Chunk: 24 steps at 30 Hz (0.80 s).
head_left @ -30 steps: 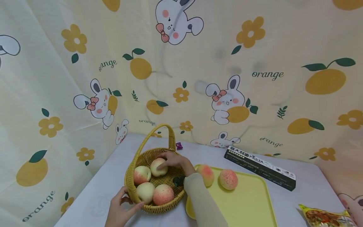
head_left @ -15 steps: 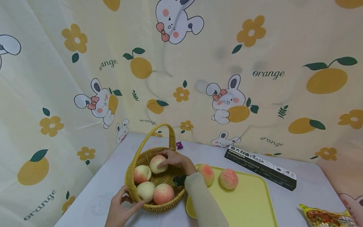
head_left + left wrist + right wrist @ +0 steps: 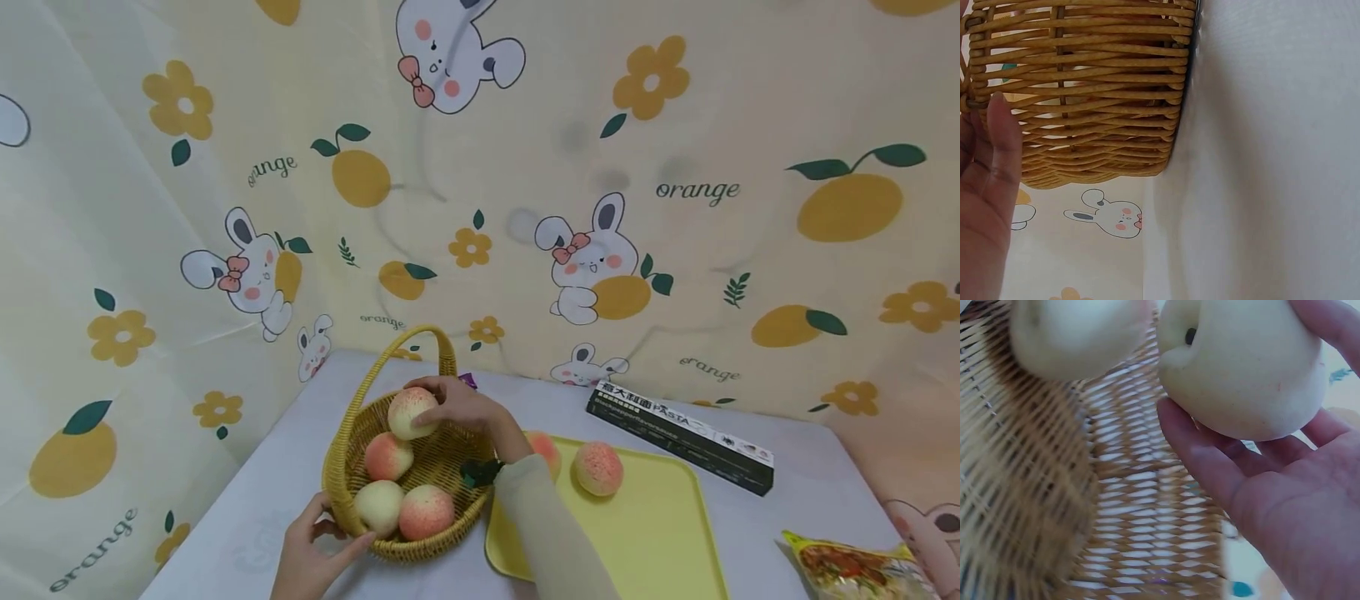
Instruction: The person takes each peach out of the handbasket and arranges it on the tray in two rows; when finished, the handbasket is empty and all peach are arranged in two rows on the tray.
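My right hand grips a pale peach at the far side of the wicker basket. In the right wrist view the fingers curl under this peach, above the woven wall. Three more peaches lie in the basket: a red-and-cream one, a pale one and a pink one. At the basket's near left rim, my left hand holds the edge with thumb and fingers. The left wrist view shows the thumb against the outer weave.
A yellow tray right of the basket bears two peaches, one in full view and one partly behind my right arm. Behind it lies a black pasta box. A food packet lies front right, a purple wrapper behind the basket.
My right hand has lifted the peach up from among the others, toward the basket's far rim. The left hand keeps its hold on the near rim. The head view has shifted slightly.
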Each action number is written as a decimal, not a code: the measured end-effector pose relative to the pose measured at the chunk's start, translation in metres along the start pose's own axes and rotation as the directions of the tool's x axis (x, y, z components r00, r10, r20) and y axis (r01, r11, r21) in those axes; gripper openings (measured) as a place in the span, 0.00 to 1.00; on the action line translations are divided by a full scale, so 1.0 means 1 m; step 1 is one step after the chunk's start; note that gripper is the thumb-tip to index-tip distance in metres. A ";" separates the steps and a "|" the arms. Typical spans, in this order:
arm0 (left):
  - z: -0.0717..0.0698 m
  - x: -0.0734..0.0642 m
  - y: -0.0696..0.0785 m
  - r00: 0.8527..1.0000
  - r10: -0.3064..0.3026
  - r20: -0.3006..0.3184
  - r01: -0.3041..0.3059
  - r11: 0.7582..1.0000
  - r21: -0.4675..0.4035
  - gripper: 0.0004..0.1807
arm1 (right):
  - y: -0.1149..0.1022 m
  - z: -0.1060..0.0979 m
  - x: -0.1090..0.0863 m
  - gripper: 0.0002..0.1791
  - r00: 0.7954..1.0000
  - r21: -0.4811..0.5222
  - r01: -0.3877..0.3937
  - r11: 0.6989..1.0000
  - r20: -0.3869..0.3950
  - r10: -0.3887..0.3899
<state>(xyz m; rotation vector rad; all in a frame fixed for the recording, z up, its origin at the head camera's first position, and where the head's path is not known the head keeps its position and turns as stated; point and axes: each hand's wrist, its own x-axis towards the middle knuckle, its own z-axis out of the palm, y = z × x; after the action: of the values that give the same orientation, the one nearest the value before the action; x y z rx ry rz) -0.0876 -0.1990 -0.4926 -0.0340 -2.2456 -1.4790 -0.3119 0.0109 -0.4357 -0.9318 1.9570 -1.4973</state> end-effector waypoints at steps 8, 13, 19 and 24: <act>-0.002 0.001 -0.001 1.000 0.014 0.003 -0.014 1.000 0.002 0.26 | -0.021 -0.030 -0.038 0.35 0.993 0.030 0.109 0.994 -0.050 -0.108; -0.001 0.003 -0.001 0.999 0.040 0.021 -0.040 0.999 -0.001 0.28 | -0.027 -0.058 -0.079 0.36 0.980 0.038 0.144 0.989 -0.142 -0.137; -0.001 0.002 0.002 0.999 0.032 0.011 -0.032 0.999 0.017 0.27 | -0.024 -0.086 -0.135 0.37 0.961 0.040 0.134 0.990 -0.247 -0.120; 0.000 -0.001 0.004 1.000 0.029 0.012 -0.029 0.999 0.027 0.26 | -0.015 -0.101 -0.177 0.37 0.946 0.001 0.107 0.994 -0.308 -0.102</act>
<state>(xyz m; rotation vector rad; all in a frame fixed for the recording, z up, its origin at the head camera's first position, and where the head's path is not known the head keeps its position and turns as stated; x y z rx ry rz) -0.0853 -0.1970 -0.4897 -0.0668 -2.2644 -1.4369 -0.2698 0.2067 -0.3971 -0.8463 2.1321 -1.8106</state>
